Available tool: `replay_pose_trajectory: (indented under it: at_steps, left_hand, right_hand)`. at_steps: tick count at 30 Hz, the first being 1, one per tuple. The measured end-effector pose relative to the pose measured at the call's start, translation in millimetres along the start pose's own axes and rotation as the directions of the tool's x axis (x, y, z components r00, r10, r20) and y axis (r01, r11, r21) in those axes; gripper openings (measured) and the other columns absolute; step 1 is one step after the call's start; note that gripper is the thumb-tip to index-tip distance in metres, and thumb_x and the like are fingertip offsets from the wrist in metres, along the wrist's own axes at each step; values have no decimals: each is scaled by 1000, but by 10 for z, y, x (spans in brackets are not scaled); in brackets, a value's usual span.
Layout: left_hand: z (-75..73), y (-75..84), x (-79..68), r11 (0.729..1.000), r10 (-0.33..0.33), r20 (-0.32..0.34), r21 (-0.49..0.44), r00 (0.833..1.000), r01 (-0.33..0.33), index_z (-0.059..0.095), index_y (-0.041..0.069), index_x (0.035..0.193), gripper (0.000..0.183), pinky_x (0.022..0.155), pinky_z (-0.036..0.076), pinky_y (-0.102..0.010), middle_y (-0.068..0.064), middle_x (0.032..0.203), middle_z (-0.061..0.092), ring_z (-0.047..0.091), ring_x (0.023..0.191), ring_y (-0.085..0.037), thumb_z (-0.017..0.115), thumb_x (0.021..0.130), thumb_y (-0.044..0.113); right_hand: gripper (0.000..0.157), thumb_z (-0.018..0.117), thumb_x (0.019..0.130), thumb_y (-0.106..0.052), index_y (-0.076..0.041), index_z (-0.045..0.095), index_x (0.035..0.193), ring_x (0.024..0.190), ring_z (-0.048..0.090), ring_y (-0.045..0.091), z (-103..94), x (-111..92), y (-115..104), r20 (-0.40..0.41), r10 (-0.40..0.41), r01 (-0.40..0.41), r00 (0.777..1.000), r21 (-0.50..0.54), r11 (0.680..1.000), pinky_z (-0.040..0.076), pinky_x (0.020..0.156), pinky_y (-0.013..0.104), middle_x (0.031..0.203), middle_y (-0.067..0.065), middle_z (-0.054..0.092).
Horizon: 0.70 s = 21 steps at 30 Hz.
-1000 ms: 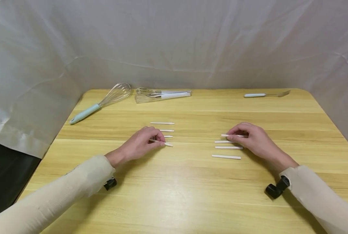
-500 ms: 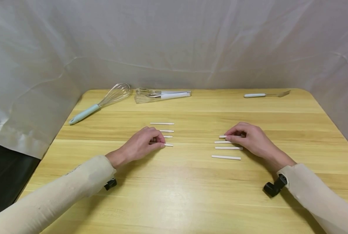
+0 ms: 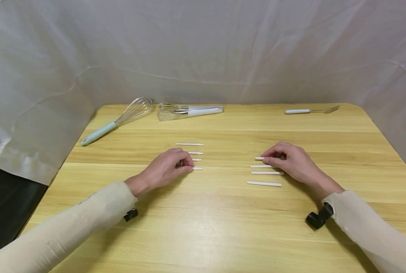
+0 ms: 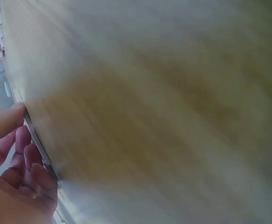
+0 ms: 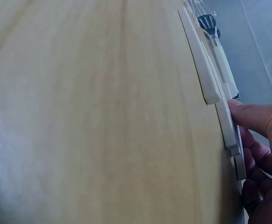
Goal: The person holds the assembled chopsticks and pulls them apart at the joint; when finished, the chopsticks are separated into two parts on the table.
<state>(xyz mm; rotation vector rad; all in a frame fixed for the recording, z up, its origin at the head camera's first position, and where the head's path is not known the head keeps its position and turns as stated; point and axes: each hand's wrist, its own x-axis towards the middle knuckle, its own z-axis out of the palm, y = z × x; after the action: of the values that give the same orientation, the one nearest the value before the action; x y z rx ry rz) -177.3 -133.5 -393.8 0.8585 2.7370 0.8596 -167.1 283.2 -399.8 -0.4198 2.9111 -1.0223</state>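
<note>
In the head view my left hand (image 3: 168, 167) pinches a thin white stick (image 3: 198, 168) with a narrowed tip, low at the tabletop. It is the nearest of a left-hand row, with three similar sticks (image 3: 189, 144) behind it, some partly hidden by the hand. My right hand (image 3: 289, 161) pinches a white stick (image 3: 259, 158) between thumb and fingers, at the far end of a right-hand row. Three thicker-looking white sticks (image 3: 264, 184) lie on the nearer side of it. In the right wrist view, sticks (image 5: 199, 56) overlap in front of my thumb.
Along the back edge of the wooden table (image 3: 203, 227) lie a whisk (image 3: 117, 121) with a pale blue handle, a clear pack of white-handled utensils (image 3: 190, 111), and a light-handled, flat-bladed metal tool (image 3: 312, 111). A grey sheet (image 3: 203, 49) hangs behind.
The stick in my left hand has turned from slanted to nearly level with its row. My right hand has shifted slightly left with its stick. The other sticks stay put.
</note>
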Motion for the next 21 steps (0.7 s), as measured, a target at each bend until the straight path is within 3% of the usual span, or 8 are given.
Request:
replay_pose_trajectory:
  at_steps: [5, 14, 21]
  left_hand:
    - [-29, -38, -5, 997, -31, 14, -74, 999, 32, 77, 19, 107, 6, 81, 51, -31, 5, 97, 69, 58, 87, -13, 74, 106, 25]
    - [-50, -63, 10, 999, -21, -1, -49, 1000, 21, 78, 21, 106, 3, 82, 51, -32, 6, 96, 70, 59, 88, -13, 76, 105, 21]
    - [-104, -84, -6, 994, -47, -27, -102, 999, 44, 79, 21, 108, 5, 83, 53, -32, 5, 100, 72, 62, 90, -14, 76, 104, 20]
  right_hand:
    - [15, 77, 104, -34, -25, 83, 115, 97, 62, 17, 1, -5, 4, 9, 5, -5, 1000, 4, 1000, 46, 84, 22, 111, -2, 74]
    - [14, 76, 105, -32, -24, 83, 115, 95, 61, 17, -17, -16, 22, 2, -6, 6, 1000, -4, 1000, 46, 83, 22, 111, -1, 74]
    - [23, 74, 106, -38, -22, 80, 122, 94, 59, 18, -110, -63, 44, -13, 30, -29, 999, 62, 998, 48, 78, 23, 114, 1, 73]
